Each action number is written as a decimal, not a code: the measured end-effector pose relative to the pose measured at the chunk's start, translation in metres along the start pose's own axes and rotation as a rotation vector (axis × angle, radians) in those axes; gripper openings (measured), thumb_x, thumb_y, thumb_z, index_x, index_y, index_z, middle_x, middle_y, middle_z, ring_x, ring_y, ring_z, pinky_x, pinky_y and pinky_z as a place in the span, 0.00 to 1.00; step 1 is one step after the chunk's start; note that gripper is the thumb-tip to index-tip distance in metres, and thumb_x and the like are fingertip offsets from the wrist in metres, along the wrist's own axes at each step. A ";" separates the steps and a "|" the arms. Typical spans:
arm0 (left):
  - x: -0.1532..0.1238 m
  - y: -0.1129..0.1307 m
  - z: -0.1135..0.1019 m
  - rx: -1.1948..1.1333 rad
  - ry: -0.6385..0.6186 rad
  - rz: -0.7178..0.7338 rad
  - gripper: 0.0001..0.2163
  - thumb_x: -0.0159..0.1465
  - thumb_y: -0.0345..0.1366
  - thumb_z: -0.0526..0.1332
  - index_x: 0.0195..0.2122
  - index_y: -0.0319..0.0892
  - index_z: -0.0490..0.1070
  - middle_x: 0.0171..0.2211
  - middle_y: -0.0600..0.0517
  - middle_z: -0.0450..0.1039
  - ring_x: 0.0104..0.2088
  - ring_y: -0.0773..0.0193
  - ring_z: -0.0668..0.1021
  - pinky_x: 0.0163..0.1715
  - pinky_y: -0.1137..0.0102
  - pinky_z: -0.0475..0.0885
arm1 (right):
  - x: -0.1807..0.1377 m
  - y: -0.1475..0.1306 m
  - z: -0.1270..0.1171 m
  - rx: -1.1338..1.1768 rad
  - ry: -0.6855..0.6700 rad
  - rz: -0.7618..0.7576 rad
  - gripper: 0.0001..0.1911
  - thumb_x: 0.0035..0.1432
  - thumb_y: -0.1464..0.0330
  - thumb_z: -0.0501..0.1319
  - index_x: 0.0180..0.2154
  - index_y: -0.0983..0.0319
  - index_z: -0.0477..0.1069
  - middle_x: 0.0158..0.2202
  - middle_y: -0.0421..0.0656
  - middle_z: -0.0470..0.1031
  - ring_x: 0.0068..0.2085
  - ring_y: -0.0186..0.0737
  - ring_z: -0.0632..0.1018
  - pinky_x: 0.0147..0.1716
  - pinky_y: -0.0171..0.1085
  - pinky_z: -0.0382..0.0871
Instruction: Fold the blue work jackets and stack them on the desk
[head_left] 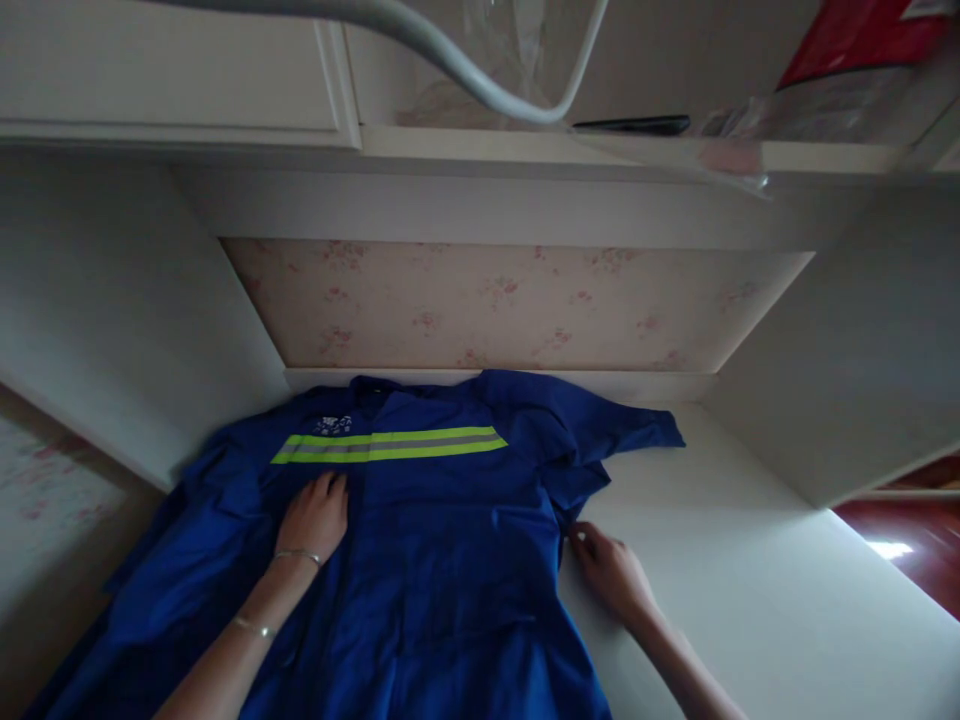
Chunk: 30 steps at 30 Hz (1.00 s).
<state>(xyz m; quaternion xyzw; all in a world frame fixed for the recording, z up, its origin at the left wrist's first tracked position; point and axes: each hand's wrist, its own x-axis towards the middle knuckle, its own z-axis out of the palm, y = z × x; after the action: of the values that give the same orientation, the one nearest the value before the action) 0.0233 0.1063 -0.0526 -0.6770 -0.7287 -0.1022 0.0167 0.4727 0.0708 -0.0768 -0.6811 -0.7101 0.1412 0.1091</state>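
A blue work jacket [450,540] with a yellow-green and grey reflective stripe [390,445] lies spread on a white table [750,580], collar toward the wall. My left hand [315,515] rests flat on the cloth just below the stripe, fingers stretched out. My right hand [609,568] sits at the jacket's right edge, fingertips closed on the hem of the cloth. The jacket's right sleeve [630,430] lies folded out toward the right.
The table sits in a white alcove with flowered wallpaper [510,300] behind it. A shelf [600,150] above holds a dark flat object [634,124] and clear plastic. White side panels close in left and right. A reddish floor [907,540] shows at far right.
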 end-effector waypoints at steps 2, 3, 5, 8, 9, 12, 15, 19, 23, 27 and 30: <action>-0.038 0.024 -0.008 -0.058 0.010 0.066 0.19 0.68 0.40 0.47 0.46 0.42 0.76 0.48 0.42 0.75 0.47 0.55 0.78 0.52 0.60 0.72 | -0.026 0.002 0.011 0.043 0.032 -0.053 0.19 0.68 0.60 0.44 0.41 0.57 0.72 0.35 0.43 0.81 0.36 0.44 0.80 0.39 0.40 0.66; -0.059 0.037 -0.009 -0.102 0.025 0.085 0.18 0.69 0.42 0.47 0.45 0.44 0.75 0.46 0.45 0.76 0.46 0.58 0.78 0.50 0.65 0.73 | -0.034 0.002 0.014 0.054 0.049 -0.078 0.21 0.69 0.58 0.44 0.39 0.57 0.72 0.34 0.42 0.81 0.36 0.45 0.80 0.41 0.42 0.66; -0.098 0.059 -0.006 -0.299 0.047 0.104 0.15 0.69 0.43 0.48 0.41 0.46 0.74 0.39 0.48 0.78 0.40 0.61 0.80 0.43 0.69 0.75 | -0.041 0.001 0.016 0.043 0.065 -0.096 0.23 0.69 0.55 0.43 0.35 0.57 0.72 0.31 0.42 0.80 0.33 0.45 0.79 0.42 0.43 0.66; -0.136 0.076 0.008 -0.422 0.018 0.075 0.13 0.69 0.44 0.50 0.34 0.49 0.72 0.27 0.53 0.78 0.28 0.61 0.81 0.29 0.70 0.75 | -0.037 -0.004 0.015 -0.040 0.049 -0.027 0.24 0.69 0.54 0.43 0.36 0.56 0.72 0.28 0.42 0.79 0.33 0.48 0.79 0.37 0.42 0.67; -0.142 0.077 0.013 -0.422 0.014 0.062 0.13 0.69 0.45 0.50 0.33 0.49 0.71 0.25 0.53 0.77 0.27 0.61 0.81 0.27 0.70 0.74 | -0.034 -0.006 0.014 -0.072 0.033 0.005 0.23 0.69 0.54 0.42 0.37 0.56 0.72 0.28 0.42 0.79 0.33 0.49 0.79 0.35 0.42 0.66; -0.143 0.075 0.022 -0.390 0.018 0.042 0.11 0.68 0.44 0.51 0.33 0.50 0.70 0.24 0.54 0.77 0.26 0.60 0.81 0.25 0.70 0.71 | -0.030 -0.011 0.010 -0.127 -0.016 0.055 0.23 0.69 0.54 0.42 0.38 0.55 0.72 0.27 0.41 0.79 0.33 0.50 0.78 0.30 0.40 0.64; -0.137 0.071 0.023 -0.347 0.015 0.057 0.12 0.69 0.43 0.51 0.33 0.49 0.70 0.25 0.54 0.78 0.26 0.61 0.81 0.25 0.71 0.70 | -0.030 -0.012 0.009 -0.126 -0.032 0.043 0.23 0.69 0.55 0.42 0.38 0.56 0.71 0.28 0.41 0.79 0.34 0.49 0.78 0.31 0.39 0.64; -0.136 0.072 0.022 -0.329 0.024 0.081 0.13 0.69 0.44 0.50 0.32 0.48 0.70 0.23 0.55 0.77 0.24 0.64 0.80 0.24 0.73 0.68 | -0.032 -0.012 0.009 -0.138 -0.028 0.046 0.23 0.69 0.55 0.41 0.38 0.56 0.72 0.29 0.42 0.79 0.33 0.49 0.78 0.32 0.39 0.63; -0.138 0.073 0.022 -0.340 0.030 0.075 0.13 0.69 0.44 0.51 0.32 0.48 0.71 0.22 0.57 0.76 0.24 0.66 0.79 0.23 0.75 0.66 | -0.033 -0.012 0.011 -0.142 -0.012 0.048 0.24 0.69 0.54 0.41 0.38 0.56 0.72 0.28 0.41 0.79 0.33 0.48 0.78 0.32 0.39 0.62; -0.138 0.074 0.019 -0.355 0.014 0.064 0.13 0.69 0.44 0.51 0.32 0.48 0.70 0.22 0.58 0.76 0.24 0.66 0.79 0.24 0.74 0.67 | -0.035 -0.011 0.010 -0.113 0.002 0.046 0.23 0.69 0.54 0.42 0.38 0.56 0.72 0.29 0.41 0.79 0.33 0.48 0.77 0.32 0.39 0.62; -0.138 0.075 0.015 -0.359 -0.001 0.063 0.14 0.69 0.45 0.50 0.31 0.48 0.70 0.22 0.57 0.76 0.24 0.65 0.79 0.25 0.74 0.67 | -0.035 -0.010 0.011 -0.098 0.015 0.038 0.23 0.69 0.55 0.42 0.38 0.57 0.72 0.29 0.42 0.79 0.33 0.48 0.77 0.32 0.39 0.62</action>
<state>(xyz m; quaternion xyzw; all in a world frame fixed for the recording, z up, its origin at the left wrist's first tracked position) 0.1110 -0.0221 -0.0805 -0.6915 -0.6773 -0.2295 -0.1016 0.4611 0.0351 -0.0819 -0.6999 -0.7024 0.1033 0.0781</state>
